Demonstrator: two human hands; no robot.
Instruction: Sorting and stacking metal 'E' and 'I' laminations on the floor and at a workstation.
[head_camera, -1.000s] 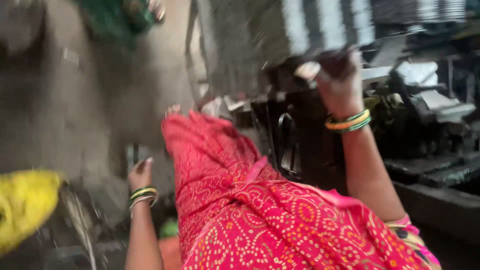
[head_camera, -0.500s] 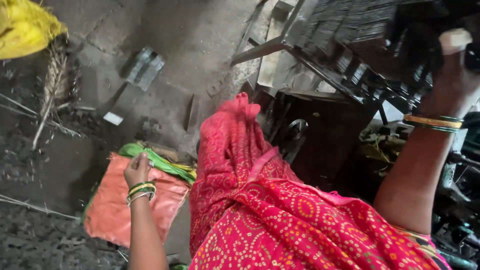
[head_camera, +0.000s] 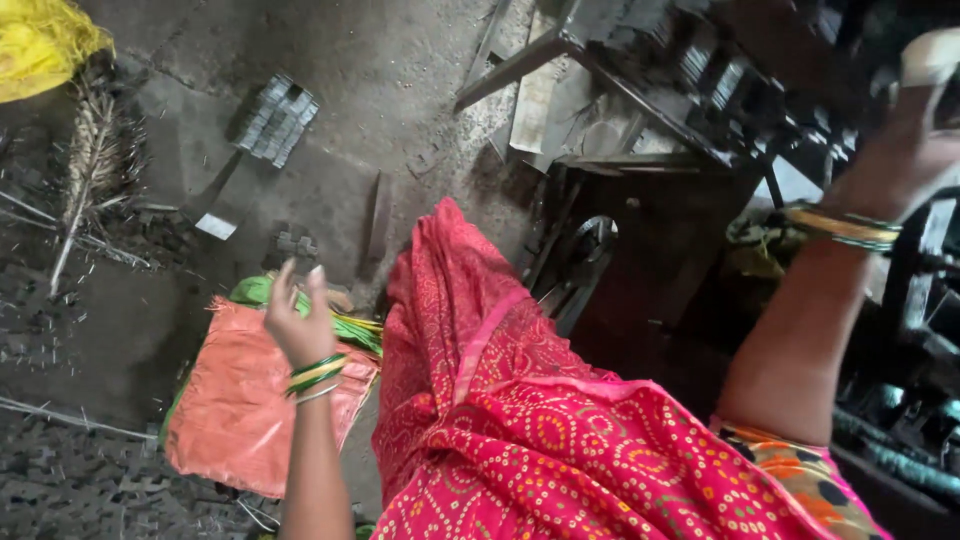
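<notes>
fingers (head_camera: 290, 285) of the left hand (head_camera: 298, 325) are loosely spread, holding nothing, above an orange sack (head_camera: 240, 400). right hand (head_camera: 915, 150) reaches up at a dark machine (head_camera: 760, 80); its finger state i cannot tell.

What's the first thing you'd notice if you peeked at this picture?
The bright pink dotted cloth fills the lower middle, draped down the front of the person. To its left, the left hand, open and empty with green bangles at the wrist, hangs above an orange sack lying on the dusty floor. At the upper right, the right hand reaches up to a dark metal machine; a yellow bundle glows in the top left corner.
</notes>
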